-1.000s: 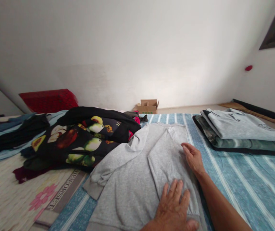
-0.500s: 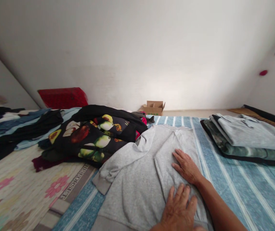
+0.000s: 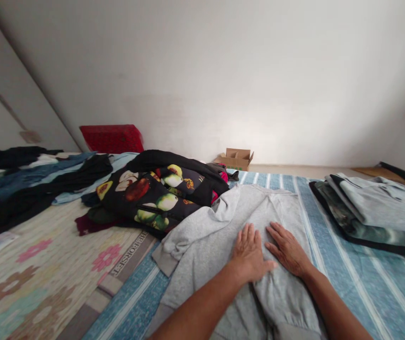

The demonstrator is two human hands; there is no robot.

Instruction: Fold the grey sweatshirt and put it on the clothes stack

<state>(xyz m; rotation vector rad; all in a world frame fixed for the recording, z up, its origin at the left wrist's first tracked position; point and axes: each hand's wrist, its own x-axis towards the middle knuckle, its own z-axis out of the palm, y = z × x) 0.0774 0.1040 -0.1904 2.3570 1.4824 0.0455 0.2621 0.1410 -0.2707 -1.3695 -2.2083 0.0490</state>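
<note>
A light grey sweatshirt [image 3: 205, 255] lies spread out in front of me, its collar away from me. One sleeve reaches out to the left, and the other is folded in over the body, its cuff near the bottom of the view. My left hand [image 3: 252, 252] lies flat on the middle of the sweatshirt, fingers stretched out. Just right of it, my right hand [image 3: 287, 248] rests on the cloth with its fingers apart. Neither hand grips the fabric.
A heap of dark clothes with a fruit print [image 3: 159, 198] touches the left sleeve. Folded clothes [image 3: 383, 203] are stacked at right on the blue striped sheet [image 3: 351, 274]. More garments [image 3: 46, 184] lie far left beside a flowered mat [image 3: 64, 264]. A cardboard box [image 3: 237, 159] and red case [image 3: 112, 139] stand by the wall.
My left hand has moved forward over the sweatshirt, up beside my right hand. My right hand stays on the cloth. The view has shifted somewhat to the left.
</note>
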